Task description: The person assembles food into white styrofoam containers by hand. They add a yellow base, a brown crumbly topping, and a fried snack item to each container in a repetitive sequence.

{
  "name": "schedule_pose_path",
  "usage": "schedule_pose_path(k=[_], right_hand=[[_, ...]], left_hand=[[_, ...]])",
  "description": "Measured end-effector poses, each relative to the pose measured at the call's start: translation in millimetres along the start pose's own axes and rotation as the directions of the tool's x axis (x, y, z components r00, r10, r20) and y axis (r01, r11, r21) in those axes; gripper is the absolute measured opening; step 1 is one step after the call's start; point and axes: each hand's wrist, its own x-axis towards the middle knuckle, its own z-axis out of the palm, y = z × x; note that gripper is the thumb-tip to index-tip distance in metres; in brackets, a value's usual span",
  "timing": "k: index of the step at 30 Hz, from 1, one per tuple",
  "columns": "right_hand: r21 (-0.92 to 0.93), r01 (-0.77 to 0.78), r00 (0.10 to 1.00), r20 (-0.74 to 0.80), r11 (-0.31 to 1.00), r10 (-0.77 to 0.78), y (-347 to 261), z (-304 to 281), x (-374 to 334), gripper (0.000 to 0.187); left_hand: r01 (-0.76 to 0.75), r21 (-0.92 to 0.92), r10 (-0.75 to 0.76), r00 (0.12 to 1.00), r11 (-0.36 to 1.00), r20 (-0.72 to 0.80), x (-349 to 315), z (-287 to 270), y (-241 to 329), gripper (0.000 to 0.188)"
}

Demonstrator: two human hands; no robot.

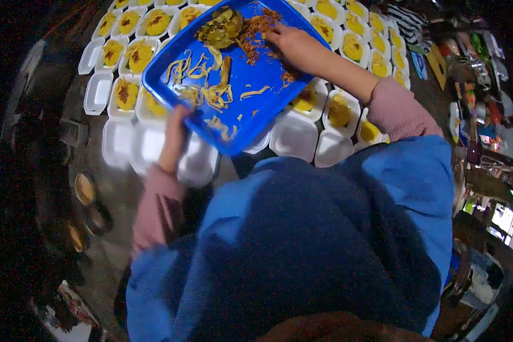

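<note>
Hand Positions at the Blue Tray

The right hand (293,50) reaches over the right-hand rim, fingers bent and pointing down and left. The fingertips meet the brown shreds (260,27); whether they pinch any cannot be told. The left hand (175,130) is at the tray's near-left side, touching the rim. Blur and the tray wall obscure its fingers, so the firmness of its hold cannot be told. The hands are well apart.

The blue tray (256,117) lies ahead of the torso, between the hands, its long axis running from near left to far right. The shreds occupy the far-right end, just left of the right hand, which is much the nearer of the two.

Beside the shreds lies a dark yellow-green pile (219,29). Pale yellow strips (215,97) lie across the middle and near-left end.

Beyond and beneath the tray, open white boxes (98,91) stand in close rows. Many contain yellow food (340,112), some portions topped with brown. Mixed clutter (481,108) lies farther right.
</note>
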Motion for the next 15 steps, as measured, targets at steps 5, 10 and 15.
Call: schedule_pose_path(k=[5,10,15], right_hand=[[0.099,0.032,0.996,-0.085,0.995,-0.023,29.6,-6.6,-9.3,0.015],[0.062,-0.031,0.979,0.201,0.998,0.018,22.0,-59.0,11.1,0.019],[0.086,0.079,0.982,-0.179,0.993,-0.063,4.1,-48.1,3.5,0.010]], left_hand=[[0.022,0.016,-0.022,1.000,1.000,-0.004,7.7,16.8,0.5,0.017],[-0.030,-0.093,0.027,0.999,0.995,-0.042,29.1,12.6,4.0,0.016],[-0.035,-0.101,0.030,0.998,0.994,-0.052,24.7,3.6,4.7,0.017]])
